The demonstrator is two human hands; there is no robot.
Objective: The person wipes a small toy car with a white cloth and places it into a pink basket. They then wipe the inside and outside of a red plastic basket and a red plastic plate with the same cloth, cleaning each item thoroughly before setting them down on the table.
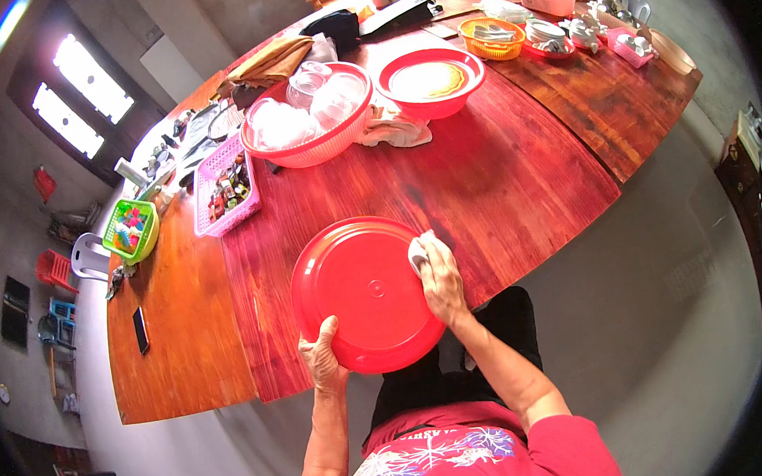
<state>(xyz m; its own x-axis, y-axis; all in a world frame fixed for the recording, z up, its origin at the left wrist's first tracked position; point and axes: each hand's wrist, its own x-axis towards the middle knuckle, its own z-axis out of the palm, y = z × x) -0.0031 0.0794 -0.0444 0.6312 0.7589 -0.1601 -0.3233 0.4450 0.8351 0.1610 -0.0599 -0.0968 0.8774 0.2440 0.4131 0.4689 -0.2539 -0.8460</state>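
Observation:
A round red plastic plate with a raised rim is held tilted over the front edge of the wooden table. My left hand grips its lower left rim, thumb on the face turned to me and fingers mostly hidden behind. At the right rim, my right hand presses a small bunched white cloth against the plate. Most of that cloth is hidden under the fingers. Beyond the plate stands a red basin with a pale, yellow-patterned inside, partly on a crumpled cloth.
On the table stand a large red basket of clear plastic-looking items, a pink basket of small bottles and a green basket of colourful pieces. A phone lies left. An orange basket and several dishes sit far right.

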